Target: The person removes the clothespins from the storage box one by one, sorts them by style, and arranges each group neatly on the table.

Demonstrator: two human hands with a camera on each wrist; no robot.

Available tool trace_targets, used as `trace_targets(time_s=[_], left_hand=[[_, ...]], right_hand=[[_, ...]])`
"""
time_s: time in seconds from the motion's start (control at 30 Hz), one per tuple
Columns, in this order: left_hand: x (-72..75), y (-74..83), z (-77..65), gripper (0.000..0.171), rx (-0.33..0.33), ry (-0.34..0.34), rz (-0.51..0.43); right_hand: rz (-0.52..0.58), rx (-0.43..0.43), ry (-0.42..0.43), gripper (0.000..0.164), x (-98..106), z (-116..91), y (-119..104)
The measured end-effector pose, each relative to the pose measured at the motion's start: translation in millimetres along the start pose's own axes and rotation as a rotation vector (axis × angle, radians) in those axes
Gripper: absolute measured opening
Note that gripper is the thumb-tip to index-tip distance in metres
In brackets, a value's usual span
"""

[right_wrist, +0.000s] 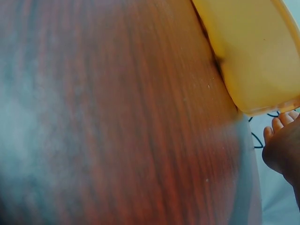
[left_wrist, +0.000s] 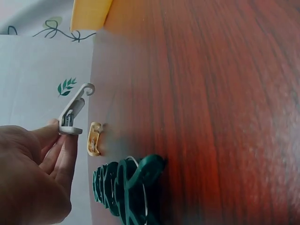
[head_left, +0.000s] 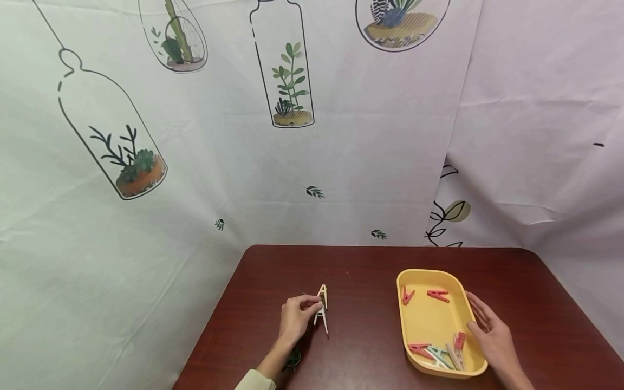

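Observation:
My left hand (head_left: pixel 296 317) pinches a white clothespin (left_wrist: pixel 70 115) between thumb and fingertips, held a little above the table. Just beyond it, a beige clothespin (left_wrist: pixel 94 139) lies on the table. Several dark green clothespins (left_wrist: pixel 133 187) stand in a row under the left wrist; the forearm mostly hides them in the head view. At the right side of a yellow tray (head_left: pixel 403 319), my right hand (head_left: pixel 494 338) holds the rim, thumb over the edge and fingers along the outer wall. In the right wrist view, its fingers (right_wrist: pixel 276 124) touch the tray's outside.
Inside the tray lie red clothespins (head_left: pixel 438 296), one pale green clothespin (head_left: pixel 440 356) and a beige clothespin (head_left: pixel 453 355), most bunched at its near end. The dark red-brown table (head_left: pixel 361 281) ends against a white printed cloth (head_left: pixel 341 162).

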State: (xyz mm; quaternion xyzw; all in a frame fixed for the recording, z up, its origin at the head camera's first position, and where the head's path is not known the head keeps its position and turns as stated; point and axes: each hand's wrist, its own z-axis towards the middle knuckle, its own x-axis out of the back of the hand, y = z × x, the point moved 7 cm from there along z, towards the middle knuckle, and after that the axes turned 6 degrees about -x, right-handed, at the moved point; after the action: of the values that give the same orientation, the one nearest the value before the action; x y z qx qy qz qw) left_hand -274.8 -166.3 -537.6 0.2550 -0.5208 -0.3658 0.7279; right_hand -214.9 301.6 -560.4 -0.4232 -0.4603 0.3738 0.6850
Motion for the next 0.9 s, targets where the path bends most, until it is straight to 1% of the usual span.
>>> trace_targets(time_s=[0.07,0.23,0.4,0.5,0.67,0.9], left_hand=[[-0.8,-0.8,-0.4,0.011,-0.001,-0.018,0.020],[-3.2,-2.0,-1.9,0.012,-0.010,-0.071,0.036],[-6.3,-1.3,-3.1,0.010,-0.053,-0.106,0.084],[-7.5,0.5,-3.3,0.009,-0.073,-0.109,0.112],[-7.4,4.7,-4.7,0.008,-0.111,-0.094,0.137],[-8.6,3.8,-6.2,0.008,-0.119,-0.090,0.164]], right_hand=[[0.000,0.001,-0.001,0.058,-0.1,0.2,0.2],[-0.007,-0.006,-0.009,0.058,-0.5,0.9,1.3],[-0.015,-0.015,-0.009,0.058,-0.5,0.9,1.6],[-0.021,-0.014,-0.004,0.058,0.0,1.1,1.5],[-0.023,-0.012,-0.002,0.058,-0.1,1.1,2.2],[-0.010,0.000,0.002,0.057,0.5,1.7,2.1]])
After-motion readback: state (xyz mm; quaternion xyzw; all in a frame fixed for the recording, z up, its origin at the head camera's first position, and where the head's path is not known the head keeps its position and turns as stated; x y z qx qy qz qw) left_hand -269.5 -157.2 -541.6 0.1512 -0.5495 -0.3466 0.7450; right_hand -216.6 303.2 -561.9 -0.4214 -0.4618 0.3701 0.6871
